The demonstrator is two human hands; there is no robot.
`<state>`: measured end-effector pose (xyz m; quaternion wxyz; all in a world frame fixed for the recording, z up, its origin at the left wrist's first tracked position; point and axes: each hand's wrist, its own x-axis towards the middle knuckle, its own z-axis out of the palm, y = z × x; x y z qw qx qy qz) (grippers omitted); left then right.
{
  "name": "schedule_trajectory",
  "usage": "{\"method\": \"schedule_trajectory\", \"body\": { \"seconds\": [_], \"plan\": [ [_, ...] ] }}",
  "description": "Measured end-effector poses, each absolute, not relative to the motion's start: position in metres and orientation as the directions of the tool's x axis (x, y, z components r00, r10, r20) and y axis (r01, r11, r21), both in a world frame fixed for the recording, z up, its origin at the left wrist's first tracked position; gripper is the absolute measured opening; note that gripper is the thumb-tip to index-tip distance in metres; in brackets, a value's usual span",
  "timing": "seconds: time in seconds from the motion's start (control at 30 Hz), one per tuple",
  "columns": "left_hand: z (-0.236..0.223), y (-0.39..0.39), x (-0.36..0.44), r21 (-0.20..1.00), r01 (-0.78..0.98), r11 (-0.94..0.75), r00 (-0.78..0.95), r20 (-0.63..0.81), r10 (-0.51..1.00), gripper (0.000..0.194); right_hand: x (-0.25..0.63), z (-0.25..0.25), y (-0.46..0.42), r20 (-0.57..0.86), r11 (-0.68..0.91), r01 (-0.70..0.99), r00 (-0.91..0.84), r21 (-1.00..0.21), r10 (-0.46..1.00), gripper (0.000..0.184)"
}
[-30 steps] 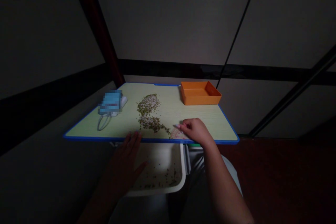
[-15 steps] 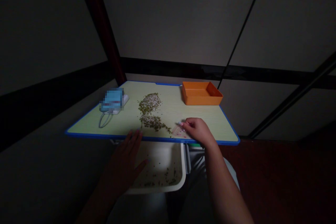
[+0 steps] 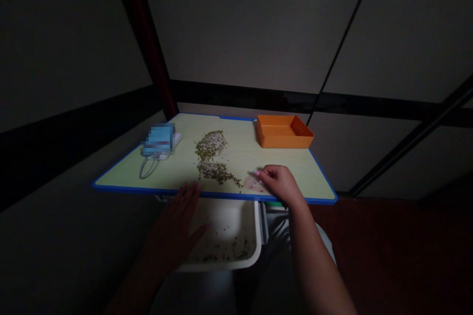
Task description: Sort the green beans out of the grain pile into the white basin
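Grain pile (image 3: 211,146) | lies mid-width on table (image 3: 238,135), long axis far-to-near, trailing rightward at table's near edge | left hand (image 3: 175,226): nearer, rests released at table's near edge | right hand (image 3: 279,184): pinches over table's near right; contents indiscernible

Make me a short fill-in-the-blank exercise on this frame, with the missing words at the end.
1. The box at the far right of the tabletop is coloured ____.
2. The tabletop's edging is ____.
3. The person's ____ hand is closed at the see-through piece with pink markings, near the grains.
4. The white bin, with scattered grains in it, sits ____ than the tabletop.

Missing words: orange; blue; right; lower.
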<state>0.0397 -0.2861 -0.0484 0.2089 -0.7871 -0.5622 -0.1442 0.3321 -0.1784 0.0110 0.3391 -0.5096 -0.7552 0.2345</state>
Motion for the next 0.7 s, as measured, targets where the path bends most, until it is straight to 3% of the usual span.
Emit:
{"method": "schedule_trajectory", "body": {
  "seconds": [0.37,0.53,0.7],
  "plan": [
    [-0.0488,-0.2857,0.0397,-0.161,0.943,-0.290,0.331,0.491,0.806,0.083,0.3318,0.0123,-0.1777,0.233,0.422,0.582,-0.373,-0.695,0.898,0.043],
    [-0.0464,-0.2867,0.0404,-0.195,0.938,-0.286,0.346,0.496,0.796,0.084,0.3318,0.0110,-0.1776,0.253,0.358,0.604,-0.255,-0.712,0.933,0.043],
    [-0.0459,-0.2863,0.0412,-0.201,0.937,-0.285,0.349,0.498,0.794,0.084,0.3256,0.0144,-0.1753,0.254,0.281,0.761,-0.158,-0.584,0.954,0.042]
  ]
}}
